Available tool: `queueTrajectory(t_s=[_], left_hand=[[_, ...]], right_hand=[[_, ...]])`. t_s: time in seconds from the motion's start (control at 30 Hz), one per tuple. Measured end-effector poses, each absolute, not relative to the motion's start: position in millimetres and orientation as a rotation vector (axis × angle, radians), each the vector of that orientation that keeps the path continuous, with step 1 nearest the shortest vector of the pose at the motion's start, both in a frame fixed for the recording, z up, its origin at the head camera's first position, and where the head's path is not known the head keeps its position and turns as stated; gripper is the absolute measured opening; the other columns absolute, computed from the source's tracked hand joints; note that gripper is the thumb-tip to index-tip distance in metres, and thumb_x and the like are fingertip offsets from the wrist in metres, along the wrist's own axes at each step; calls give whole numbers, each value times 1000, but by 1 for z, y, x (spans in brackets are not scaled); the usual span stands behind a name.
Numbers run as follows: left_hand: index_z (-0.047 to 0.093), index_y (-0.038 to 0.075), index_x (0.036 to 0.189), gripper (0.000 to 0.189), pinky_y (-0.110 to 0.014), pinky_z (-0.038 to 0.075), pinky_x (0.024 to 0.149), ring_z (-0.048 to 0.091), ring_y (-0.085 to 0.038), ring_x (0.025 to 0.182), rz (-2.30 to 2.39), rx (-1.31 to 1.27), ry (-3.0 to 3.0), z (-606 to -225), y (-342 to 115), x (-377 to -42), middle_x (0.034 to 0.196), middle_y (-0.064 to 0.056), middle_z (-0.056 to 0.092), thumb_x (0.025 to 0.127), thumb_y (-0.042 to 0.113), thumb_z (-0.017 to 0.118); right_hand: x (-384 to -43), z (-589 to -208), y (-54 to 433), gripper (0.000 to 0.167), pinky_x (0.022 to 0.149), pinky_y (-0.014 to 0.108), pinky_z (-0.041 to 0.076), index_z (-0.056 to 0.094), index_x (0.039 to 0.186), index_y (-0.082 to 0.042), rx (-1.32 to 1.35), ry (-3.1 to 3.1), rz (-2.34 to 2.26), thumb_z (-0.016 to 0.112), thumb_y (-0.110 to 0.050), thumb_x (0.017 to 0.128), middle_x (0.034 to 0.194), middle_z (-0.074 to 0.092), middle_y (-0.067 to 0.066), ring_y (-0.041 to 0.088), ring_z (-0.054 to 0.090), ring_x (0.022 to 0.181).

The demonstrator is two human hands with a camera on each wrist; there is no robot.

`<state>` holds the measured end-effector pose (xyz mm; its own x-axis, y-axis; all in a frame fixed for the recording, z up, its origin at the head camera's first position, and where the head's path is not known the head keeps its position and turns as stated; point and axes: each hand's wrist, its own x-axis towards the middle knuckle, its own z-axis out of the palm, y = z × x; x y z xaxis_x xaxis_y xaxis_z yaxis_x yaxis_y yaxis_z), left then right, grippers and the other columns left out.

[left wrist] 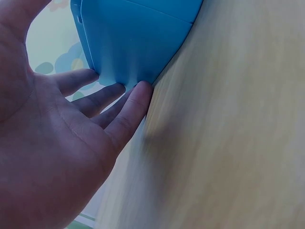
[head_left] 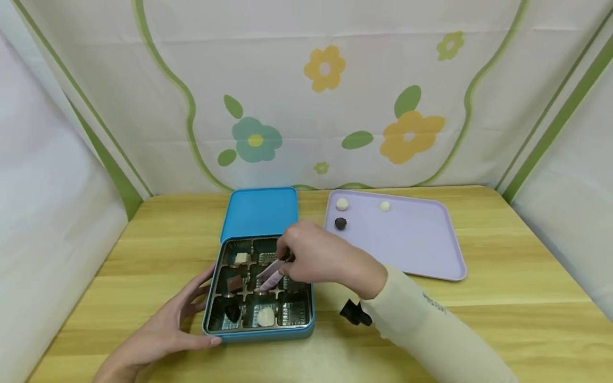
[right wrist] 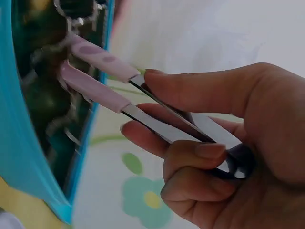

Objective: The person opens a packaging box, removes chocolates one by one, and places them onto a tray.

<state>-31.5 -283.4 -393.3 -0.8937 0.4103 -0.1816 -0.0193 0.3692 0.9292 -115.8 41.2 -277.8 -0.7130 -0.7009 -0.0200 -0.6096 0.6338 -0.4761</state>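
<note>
Small metal tongs with pale pink tips [head_left: 271, 281] are gripped in my right hand [head_left: 322, 254], thumb on one arm and fingers curled round the other. Their tips stand apart over the middle of a blue tin [head_left: 268, 335], with nothing seen between them. My left hand [head_left: 167, 325] touches the tin's left side with fairly straight fingertips [left wrist: 114, 93], its thumb at the front corner. In the tin's divided insert lie a white square piece [head_left: 241, 258], a brown square chocolate [head_left: 234, 283], a dark chocolate [head_left: 232, 313] and a white piece [head_left: 265, 317]. My right hand hides some compartments.
The tin's blue lid [head_left: 261, 210] lies flipped back behind it. To the right is a lilac tray [head_left: 407, 239] bearing two white pieces [head_left: 342, 204] and a dark round chocolate [head_left: 340, 223]. A flowered cloth [head_left: 297, 96] hangs behind the wooden table [head_left: 517, 271].
</note>
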Motion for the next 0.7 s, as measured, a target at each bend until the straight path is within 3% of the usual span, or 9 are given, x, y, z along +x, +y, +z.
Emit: queueTrajectory(t_s=[0.37,0.53,0.7], left_hand=[[13,39,173,118,-21,51,100,39,-61,149,1545,343,2220,-396,-279,-35,178,-24,18,87,14,90],[12,39,173,118,-20,51,100,35,-61,151,1542,330,2214,-396,-280,-37,178,-23,17,87,15,89],[12,38,173,117,-20,51,100,37,-61,151,1541,347,2221,-397,-281,-37,178,-23,18,88,14,88]], right_hand=[[-119,-316,77,6,61,25,46,85,99,-13,-780,2543,-1155,82,-15,94,92,80,-3,9,55,68],[-118,-325,85,7,61,25,44,85,99,-16,-701,2531,-1269,84,-17,93,93,79,-4,11,55,71],[-117,-330,90,9,64,25,50,85,102,-14,-706,2513,-1317,84,-17,94,98,80,-1,11,62,77]])
